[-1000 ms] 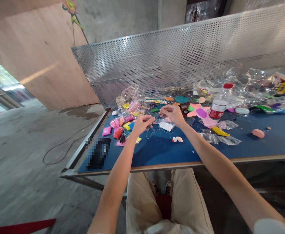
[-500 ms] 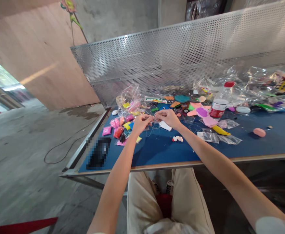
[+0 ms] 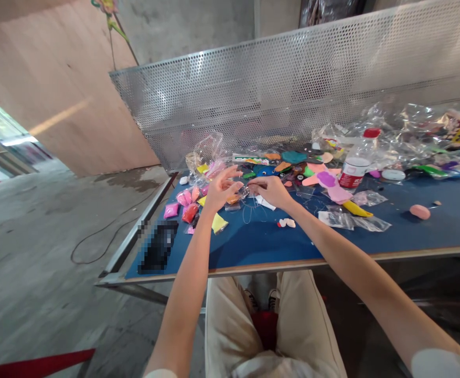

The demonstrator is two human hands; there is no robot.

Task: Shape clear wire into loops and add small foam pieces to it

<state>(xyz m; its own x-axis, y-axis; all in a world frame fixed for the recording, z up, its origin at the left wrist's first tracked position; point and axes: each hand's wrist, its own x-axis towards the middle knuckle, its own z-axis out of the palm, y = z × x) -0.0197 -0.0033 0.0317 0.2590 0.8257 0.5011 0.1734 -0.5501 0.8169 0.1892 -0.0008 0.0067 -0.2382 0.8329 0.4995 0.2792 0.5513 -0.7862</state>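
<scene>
My right hand [image 3: 271,191] is pinched on a thin, pale wire [image 3: 247,220] that hangs in loops over the blue tabletop. Just to its left, my left hand [image 3: 222,190] has its fingers apart and holds nothing that I can see. Below the left wrist lies a yellow packet [image 3: 219,223]. A strip of white material [image 3: 266,202] rests under the right hand. Small white lumps with a bit of red [image 3: 287,223] sit to the right of the wire loops.
Pink packets [image 3: 171,210] and a dark pixelated object [image 3: 158,247] lie at the table's left. A red-capped bottle [image 3: 354,165] stands to the right among clear bags [image 3: 406,139] and coloured clay pieces. A pink ball [image 3: 420,212] sits farther right. Perforated metal [image 3: 253,89] borders the back.
My left hand has let go at the pinch point, spread its fingers and drawn slightly left of the right hand. The right hand has stayed nearly still, fingers together.
</scene>
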